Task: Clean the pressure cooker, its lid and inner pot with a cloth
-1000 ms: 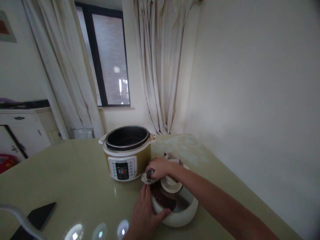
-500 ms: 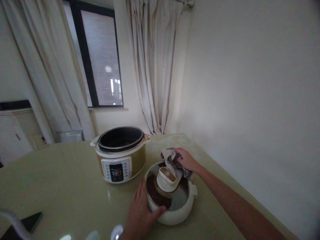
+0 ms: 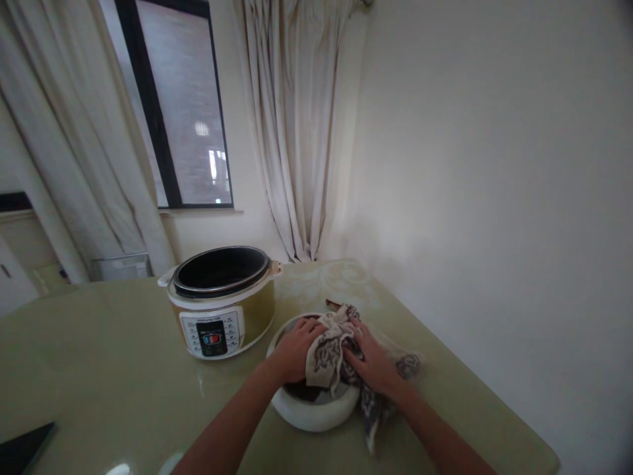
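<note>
A round pressure cooker lid (image 3: 316,415) with a thick white rim and a dark, shiny top lies on the table in front of me. Over its middle is bunched a cream cloth (image 3: 324,359) with a dark pattern, hiding the knob. My left hand (image 3: 295,349) reaches over the lid, fingers curled at the cloth's left edge. From the right, my right hand (image 3: 373,361) grips the cloth, and a loose end hangs down past the rim. Behind and left stands the electric pressure cooker (image 3: 222,316), uncovered, its dark inner pot (image 3: 222,272) showing.
The glossy green table (image 3: 123,382) carries a dark flat device (image 3: 24,448) at the lower left. A white wall (image 3: 484,185) runs along the table's right side. At the back are curtains (image 3: 291,132) and a window (image 3: 182,105).
My left hand has moved from the lid's near left rim up onto its top beside the cloth. The right hand has brought the cloth back over the knob. The view has swung right.
</note>
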`<state>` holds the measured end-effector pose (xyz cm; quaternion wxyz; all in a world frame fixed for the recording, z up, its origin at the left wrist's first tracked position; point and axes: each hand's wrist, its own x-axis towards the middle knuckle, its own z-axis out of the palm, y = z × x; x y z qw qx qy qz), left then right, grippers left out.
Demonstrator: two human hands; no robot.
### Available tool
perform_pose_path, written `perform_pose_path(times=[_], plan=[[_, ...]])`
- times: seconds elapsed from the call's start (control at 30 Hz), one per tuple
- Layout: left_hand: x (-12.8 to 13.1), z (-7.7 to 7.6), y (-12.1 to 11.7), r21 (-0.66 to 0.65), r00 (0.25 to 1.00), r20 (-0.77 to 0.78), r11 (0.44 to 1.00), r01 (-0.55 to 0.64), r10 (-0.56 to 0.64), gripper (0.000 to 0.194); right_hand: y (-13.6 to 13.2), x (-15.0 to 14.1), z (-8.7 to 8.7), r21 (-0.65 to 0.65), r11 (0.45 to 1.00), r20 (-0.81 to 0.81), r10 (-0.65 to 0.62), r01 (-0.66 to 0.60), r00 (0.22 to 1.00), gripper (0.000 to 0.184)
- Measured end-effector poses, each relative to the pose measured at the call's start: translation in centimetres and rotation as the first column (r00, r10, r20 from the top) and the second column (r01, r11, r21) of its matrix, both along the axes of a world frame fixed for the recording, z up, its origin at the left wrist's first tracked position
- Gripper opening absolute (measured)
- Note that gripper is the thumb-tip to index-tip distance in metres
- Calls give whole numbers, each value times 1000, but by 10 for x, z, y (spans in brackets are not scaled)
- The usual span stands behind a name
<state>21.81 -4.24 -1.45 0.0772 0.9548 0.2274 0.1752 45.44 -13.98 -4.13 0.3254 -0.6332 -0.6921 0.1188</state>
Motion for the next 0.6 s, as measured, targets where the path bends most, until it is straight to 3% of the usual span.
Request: perform_pose_path(times=[0.1, 0.2, 0.27, 0.37, 0.5, 0.6], plan=[[2, -14, 6, -21, 999, 6, 999, -47, 47, 55, -19, -34, -30, 95, 993, 79, -77, 70, 994, 57], [3, -23, 11, -47, 997, -18, 996, -71, 70, 44, -44, -62, -45, 177, 978, 194, -145, 111, 970, 51], [2, -23, 13, -52, 999, -25, 998, -44, 43, 37, -50, -64, -43, 172, 983, 268, -108, 63, 957, 44], [-1, -14, 7, -65, 1000, -15, 998, -24, 23, 46, -33, -37, -27, 115, 993, 323, -22, -16, 946, 42], [-4, 1, -6, -210, 995, 36, 974, -84, 94, 48, -7, 3, -11, 32, 978, 287, -206, 206, 935, 44], [-1, 4, -4, -331, 990, 37, 937, -113, 132, 52, -16, -13, -21, 68, 964, 318, -265, 257, 910, 43]])
